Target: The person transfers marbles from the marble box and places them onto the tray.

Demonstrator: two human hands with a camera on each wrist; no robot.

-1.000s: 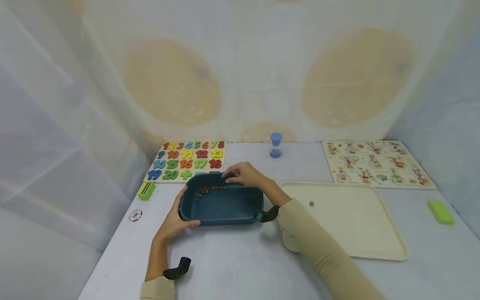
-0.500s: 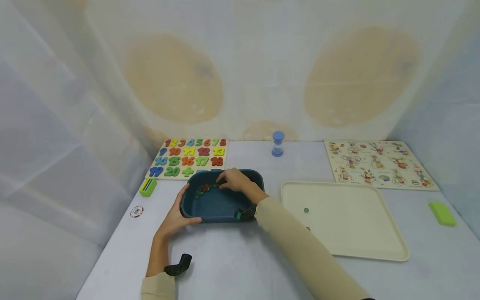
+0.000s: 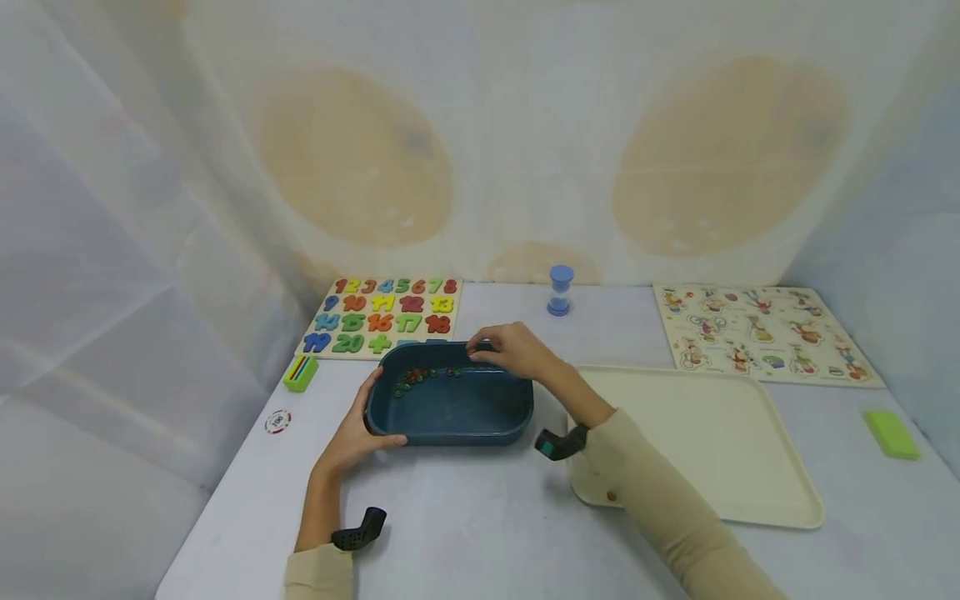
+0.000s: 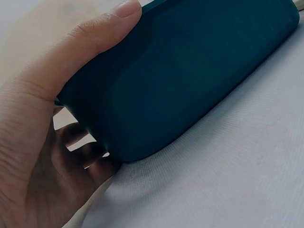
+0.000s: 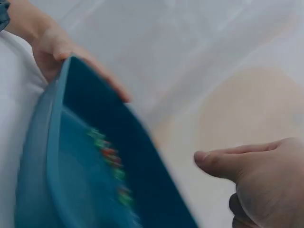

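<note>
Right hand (image 3: 517, 350) up and toward its own side since half a second ago, when it was down inside the blue bin (image 3: 461, 412); now over the far rim, right of centre. Left hand (image 3: 356, 433) has kept its place. Right forearm now crosses the tray (image 3: 697, 433) farther over, sleeve hiding part of its left side.

Right hand: thumb (image 5: 218, 163) and forefinger drawn close, tips nearly together, the rest bent inward. Whether a bead sits between the tips, cannot tell. Left hand: fingers (image 4: 90, 153) curled round the bin's left end, its thumb hooked on the near rim. Firm hold, no gap at the thumb.

Bin: oblong, rounded corners, deep walls, standing on the white-covered table (image 3: 450, 517) before the person. Inside, small round beads (image 3: 414, 377), green and red, in a loose curved band left of centre toward the far wall; a few sit apart at its right end. Blurred in the right wrist view.

Tray: cream, shallow, right of the bin. One brown bead (image 3: 612, 497) visible near its near left corner, beside the sleeve. Behind the bin, number board (image 3: 378, 312); farther right, blue hourglass (image 3: 559, 291).
</note>
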